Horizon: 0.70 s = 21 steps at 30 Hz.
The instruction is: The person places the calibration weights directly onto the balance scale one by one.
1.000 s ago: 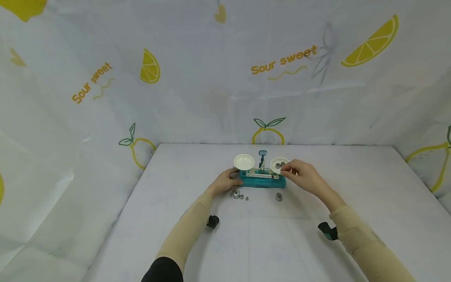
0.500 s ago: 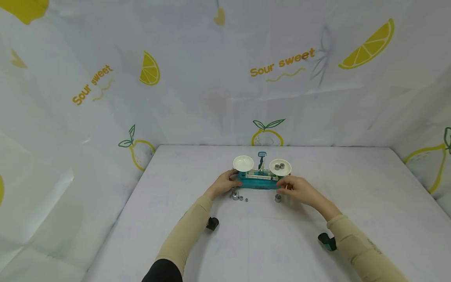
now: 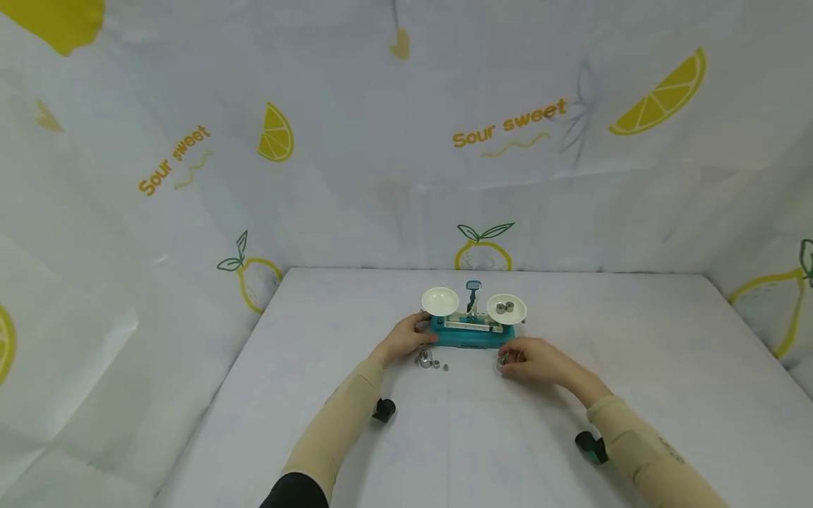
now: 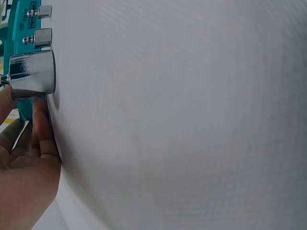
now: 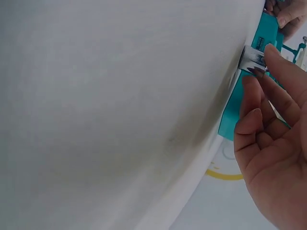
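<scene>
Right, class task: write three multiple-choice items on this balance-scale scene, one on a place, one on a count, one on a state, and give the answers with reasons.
1. Where is the right hand?
A. over the right pan
B. down on the table in front of the scale, at a metal weight
C. on the wall

2. How many weights lie in the right pan?
A. none
B. two
C. five

3. What state is the left pan in?
A. empty
B. piled with weights
C. turned upside down

Answers: B, the fingers close on the metal weight on the table by the teal scale; B, two small cylinders show in it; A, its white dish is bare, while the left hand rests at the base.
</scene>
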Available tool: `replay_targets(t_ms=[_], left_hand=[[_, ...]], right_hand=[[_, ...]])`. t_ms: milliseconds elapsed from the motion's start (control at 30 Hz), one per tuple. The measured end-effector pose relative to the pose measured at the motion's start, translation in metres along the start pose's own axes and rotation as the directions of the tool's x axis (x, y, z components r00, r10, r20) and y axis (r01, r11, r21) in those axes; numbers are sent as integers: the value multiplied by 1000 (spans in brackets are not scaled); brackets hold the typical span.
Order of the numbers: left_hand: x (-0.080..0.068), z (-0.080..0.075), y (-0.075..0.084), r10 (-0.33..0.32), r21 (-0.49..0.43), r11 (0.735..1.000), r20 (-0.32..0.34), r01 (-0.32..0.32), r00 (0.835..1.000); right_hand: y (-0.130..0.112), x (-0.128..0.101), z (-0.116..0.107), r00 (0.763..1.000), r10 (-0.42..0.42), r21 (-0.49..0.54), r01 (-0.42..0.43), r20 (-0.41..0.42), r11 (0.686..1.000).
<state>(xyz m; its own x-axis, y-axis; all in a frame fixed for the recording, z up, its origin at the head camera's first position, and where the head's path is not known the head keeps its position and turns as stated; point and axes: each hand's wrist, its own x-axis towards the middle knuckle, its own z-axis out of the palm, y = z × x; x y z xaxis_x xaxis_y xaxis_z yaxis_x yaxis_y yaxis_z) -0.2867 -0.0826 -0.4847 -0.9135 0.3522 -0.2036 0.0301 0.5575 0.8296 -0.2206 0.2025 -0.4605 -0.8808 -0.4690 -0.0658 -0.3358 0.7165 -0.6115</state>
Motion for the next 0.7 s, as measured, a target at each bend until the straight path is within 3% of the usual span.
replay_targets(t_ms=[433, 700], left_hand=[[-2, 1, 2, -6, 0, 1000, 3, 6, 1000], [1, 0, 1, -2, -15, 1000, 4, 2, 1000]], right_hand=[[-9, -2, 0, 998, 12, -95, -6, 54, 995], [-21, -7, -15, 1000, -19, -123, 21, 21, 992]])
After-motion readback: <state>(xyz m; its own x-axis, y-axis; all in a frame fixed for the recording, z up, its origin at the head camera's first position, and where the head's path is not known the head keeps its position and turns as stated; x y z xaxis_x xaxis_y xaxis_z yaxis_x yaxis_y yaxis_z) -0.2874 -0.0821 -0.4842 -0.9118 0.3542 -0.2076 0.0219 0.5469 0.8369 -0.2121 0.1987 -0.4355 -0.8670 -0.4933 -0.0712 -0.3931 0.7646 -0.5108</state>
